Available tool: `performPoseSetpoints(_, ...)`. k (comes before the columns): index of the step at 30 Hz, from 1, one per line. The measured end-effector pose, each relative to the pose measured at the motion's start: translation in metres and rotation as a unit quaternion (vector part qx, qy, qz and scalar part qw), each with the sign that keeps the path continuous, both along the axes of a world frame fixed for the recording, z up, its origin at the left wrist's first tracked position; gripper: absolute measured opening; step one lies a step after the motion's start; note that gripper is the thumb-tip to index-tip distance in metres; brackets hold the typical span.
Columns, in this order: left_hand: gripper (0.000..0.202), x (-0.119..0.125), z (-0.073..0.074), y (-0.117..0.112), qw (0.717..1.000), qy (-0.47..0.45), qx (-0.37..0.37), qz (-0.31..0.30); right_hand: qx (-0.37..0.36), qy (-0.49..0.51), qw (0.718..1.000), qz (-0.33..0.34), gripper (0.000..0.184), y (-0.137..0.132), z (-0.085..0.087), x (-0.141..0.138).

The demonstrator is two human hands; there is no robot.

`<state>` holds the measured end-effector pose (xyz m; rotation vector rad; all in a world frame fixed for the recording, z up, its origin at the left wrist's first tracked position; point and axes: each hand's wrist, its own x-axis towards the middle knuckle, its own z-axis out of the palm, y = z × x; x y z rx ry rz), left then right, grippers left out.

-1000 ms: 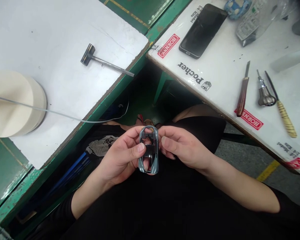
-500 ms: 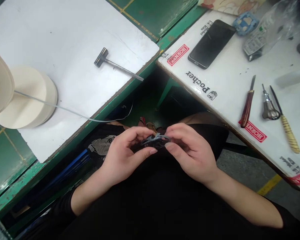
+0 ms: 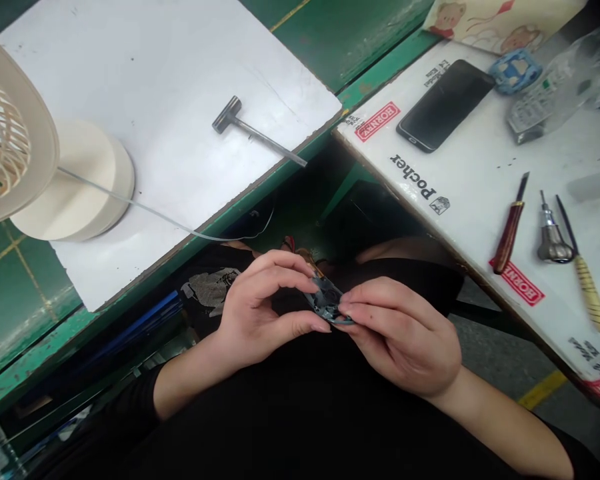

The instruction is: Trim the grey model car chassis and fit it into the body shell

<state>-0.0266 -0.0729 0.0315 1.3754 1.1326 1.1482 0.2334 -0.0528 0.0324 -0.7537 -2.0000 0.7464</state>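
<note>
Between my two hands, above my lap, is a small dark grey plastic part (image 3: 326, 298) with a hollow, detailed inner side turned up. My left hand (image 3: 265, 303) grips its left end between curled fingers and thumb. At its right end my right hand (image 3: 405, 327) pinches the edge with thumb and fingertips. The fingers cover both ends of the part, and its exact kind cannot be made out.
A small hammer (image 3: 260, 133) lies on the white board (image 3: 180, 60) at left, beside a cream fan (image 3: 80, 180) with a cable. On the right table are a phone (image 3: 445, 105), a red-handled knife (image 3: 511, 227), a metal-handled tool (image 3: 554, 233), a yellow-handled file (image 3: 591, 287), a blue part (image 3: 516, 70) and a plastic bag (image 3: 555, 100).
The part has turned from nearly edge-on so its hollow side shows. My right hand has shifted down and right, its fingers now pinching the near edge. The camera view has moved slightly.
</note>
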Motion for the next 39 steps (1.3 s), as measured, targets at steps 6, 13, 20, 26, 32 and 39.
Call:
performPoseSetpoints(6, 0.034, -0.001, -0.001, -0.002, 1.000, -0.011, -0.006, 0.026, -0.002, 0.013, 1.000, -0.006, 0.033, -0.002, -0.003, -0.002)
performPoseSetpoints(13, 0.031, 0.001, 0.002, -0.003, 0.998, -0.009, -0.048, 0.037, -0.015, -0.001, 1.000, -0.020, 0.030, 0.000, 0.001, -0.006)
performPoseSetpoints(20, 0.042, 0.002, -0.003, 0.000, 0.936, -0.224, -0.267, -0.056, -0.178, 0.010, 0.974, -0.136, 0.010, 0.008, 0.009, -0.010)
performPoseSetpoints(26, 0.051, 0.006, -0.004, 0.002, 0.851, -0.311, -0.415, -0.087, -0.460, 0.079, 0.875, -0.130, 0.038, 0.018, -0.001, -0.015)
performPoseSetpoints(32, 0.040, 0.010, -0.005, 0.008, 0.830, -0.324, -0.449, -0.071, -0.509, 0.132, 0.842, -0.116, 0.046, 0.018, -0.012, -0.019)
performPoseSetpoints(39, 0.046, 0.012, -0.005, 0.010, 0.828, -0.340, -0.441, -0.070, -0.523, 0.165, 0.829, -0.110, 0.037, 0.015, -0.014, -0.018)
